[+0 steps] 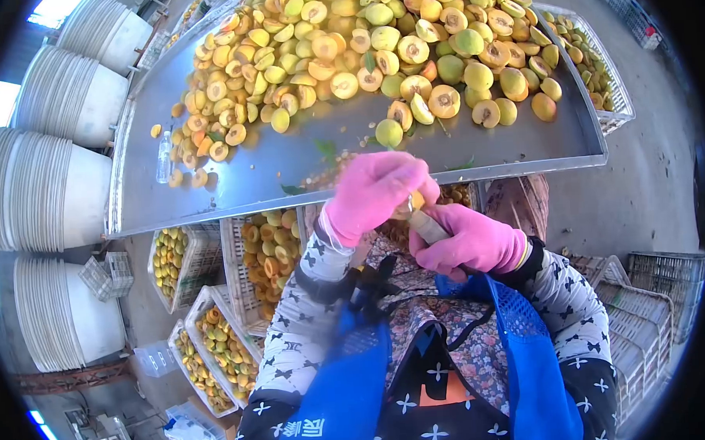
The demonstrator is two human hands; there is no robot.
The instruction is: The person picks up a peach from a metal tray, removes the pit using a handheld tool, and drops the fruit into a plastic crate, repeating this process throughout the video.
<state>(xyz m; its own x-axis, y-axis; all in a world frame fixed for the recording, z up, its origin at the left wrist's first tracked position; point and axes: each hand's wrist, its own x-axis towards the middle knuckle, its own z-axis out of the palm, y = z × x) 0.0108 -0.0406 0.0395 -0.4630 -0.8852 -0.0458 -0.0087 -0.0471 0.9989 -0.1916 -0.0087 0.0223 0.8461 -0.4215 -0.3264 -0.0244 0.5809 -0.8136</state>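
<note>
My left hand [376,189], in a pink glove, is closed around a piece of yellow stone fruit [419,200], mostly hidden by the fingers. My right hand [473,242], also gloved in pink, grips a pitting tool by its pale, wrapped handle [429,227]. The tool's metal tip meets the fruit between my hands; its exact shape is hard to make out. Both hands are just in front of the near edge of a metal table [287,172]. Beyond them lies a large heap of halved and whole yellow stone fruit [337,55].
Loose pits [331,174] and leaves lie near the table's front edge. A clear bottle [163,159] stands at left. Below are crates of fruit [263,255]; another crate [598,68] sits at right. Stacked white tubs [32,187] line the left; grey crates [636,325] stand at lower right.
</note>
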